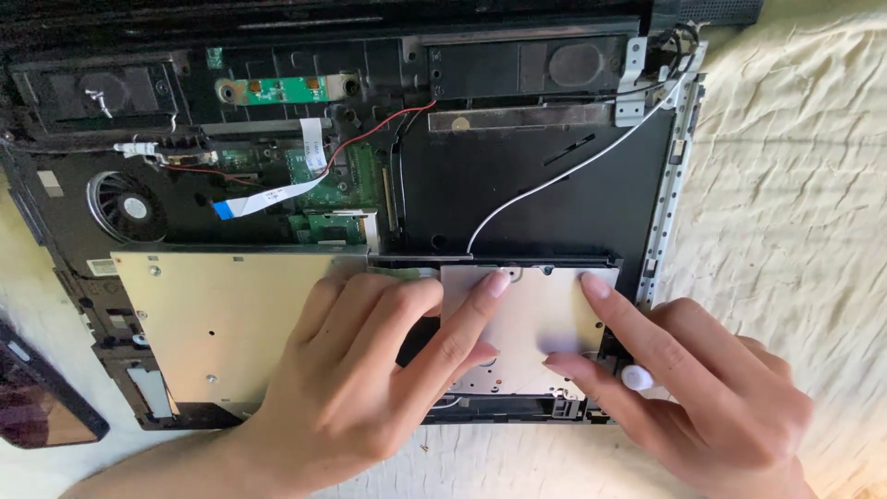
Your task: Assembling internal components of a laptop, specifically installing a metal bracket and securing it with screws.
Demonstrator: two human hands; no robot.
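Now both hands, left hand (370,370) and right hand (702,388), fingers spread flat, unclenched, on the silver plate (531,319).

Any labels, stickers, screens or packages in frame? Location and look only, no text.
Small white rectangular sticker: left edge of the open laptop chassis, below the round cooling fan.
Dark glossy phone-like screen: bottom-left on the cream cloth, partly cut off.
No packages or signs.

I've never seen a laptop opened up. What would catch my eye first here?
Two hands, the left hand and right hand, press fingertips on a small silver metal plate at the lower middle of the open laptop chassis. Left of it lies a large pale metal drive; above that, a round fan and green circuit boards.
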